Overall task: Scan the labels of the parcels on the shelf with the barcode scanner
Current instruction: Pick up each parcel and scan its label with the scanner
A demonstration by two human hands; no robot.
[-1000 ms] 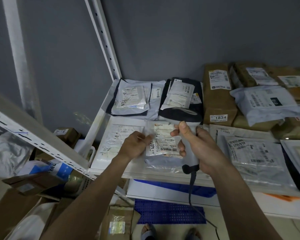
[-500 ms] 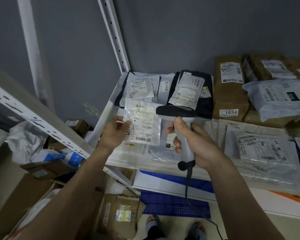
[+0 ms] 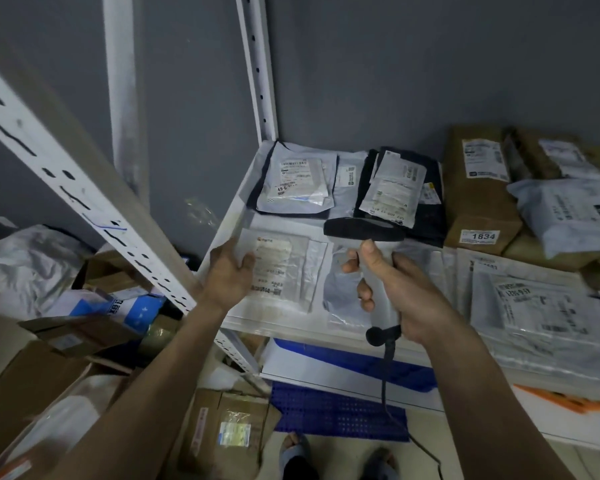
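My left hand (image 3: pixel 230 271) holds the left edge of a flat clear-wrapped parcel (image 3: pixel 284 271) with a white label, low over the front left corner of the white shelf (image 3: pixel 234 216). My right hand (image 3: pixel 399 289) grips the grey handle of a barcode scanner (image 3: pixel 364 228), whose dark head points away over the shelf. Its cable (image 3: pixel 388 382) hangs down. Below the scanner lies a grey plastic mailer (image 3: pixel 340 292). Behind are a grey parcel labelled 49-6 (image 3: pixel 297 181) and a black parcel (image 3: pixel 400 192) with a white packet on it.
Brown boxes, one marked 1834 (image 3: pixel 478 199), and grey mailers (image 3: pixel 565 216) fill the shelf's right side. A white slotted upright (image 3: pixel 257 64) stands at the back corner, another beam (image 3: pixel 84 188) slants at left. Cartons (image 3: pixel 229 431) and bags crowd the floor.
My left hand carried the labelled parcel from in front of the scanner to the left and lowered it toward the shelf's front left corner. The scanner stayed in my right hand.
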